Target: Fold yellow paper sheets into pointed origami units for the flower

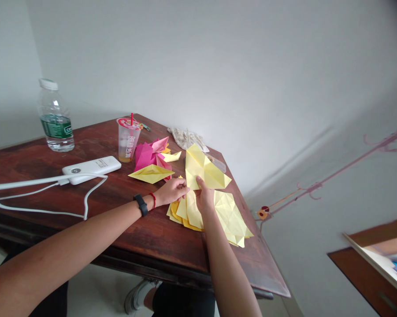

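A creased sheet of pale yellow paper [203, 167] is raised above the table, partly folded. My right hand [205, 193] grips its lower edge, thumb on top. My left hand [172, 190] is closed at the sheet's lower left corner, fingers pinched on the paper. Beneath the hands lies a spread stack of yellow paper sheets [229, 215], some lighter and several with crease marks. Just beyond my left hand sits a folded yellow paper boat [152, 173], against a heap of pink folded paper [145, 155].
A plastic drink cup [127, 143] with a red straw stands behind the paper. Leftward are a water bottle [56, 121] and a white power bank [91, 169] with a looping cable [46, 179]. A crumpled cloth [184, 137] lies by the wall; a coat stand [320, 182] is at right.
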Available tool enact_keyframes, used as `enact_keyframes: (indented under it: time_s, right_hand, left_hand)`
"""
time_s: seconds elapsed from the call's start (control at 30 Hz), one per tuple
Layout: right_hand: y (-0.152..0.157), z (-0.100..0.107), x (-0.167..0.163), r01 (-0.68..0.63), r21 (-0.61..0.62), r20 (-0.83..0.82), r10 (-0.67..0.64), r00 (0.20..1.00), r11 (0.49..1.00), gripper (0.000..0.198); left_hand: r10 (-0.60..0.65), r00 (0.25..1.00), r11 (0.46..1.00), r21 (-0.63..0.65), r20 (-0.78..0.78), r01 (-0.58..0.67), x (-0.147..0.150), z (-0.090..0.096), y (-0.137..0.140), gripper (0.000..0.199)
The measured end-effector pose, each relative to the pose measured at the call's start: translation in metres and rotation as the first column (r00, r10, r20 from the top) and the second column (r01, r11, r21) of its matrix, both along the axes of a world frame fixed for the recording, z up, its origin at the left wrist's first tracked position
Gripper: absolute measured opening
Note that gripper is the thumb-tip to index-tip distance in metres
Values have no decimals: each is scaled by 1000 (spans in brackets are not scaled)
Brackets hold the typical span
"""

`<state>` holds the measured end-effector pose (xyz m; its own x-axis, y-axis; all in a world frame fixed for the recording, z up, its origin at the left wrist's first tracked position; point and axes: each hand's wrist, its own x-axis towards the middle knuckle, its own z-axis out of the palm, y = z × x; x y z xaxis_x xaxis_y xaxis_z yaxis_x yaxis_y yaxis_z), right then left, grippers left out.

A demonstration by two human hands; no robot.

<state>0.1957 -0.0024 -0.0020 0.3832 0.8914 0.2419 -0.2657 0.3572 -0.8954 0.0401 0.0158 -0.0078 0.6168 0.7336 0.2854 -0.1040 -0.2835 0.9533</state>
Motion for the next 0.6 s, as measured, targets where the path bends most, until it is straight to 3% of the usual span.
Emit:
enact_keyframes:
  time_s: [0.6]
  right_hand:
    - [-3,4,-3,18,-34,-15,-19,1000,999,57]
  left_hand:
    - [13,1000,1000,0,-13,-13,-1,3,-4,21]
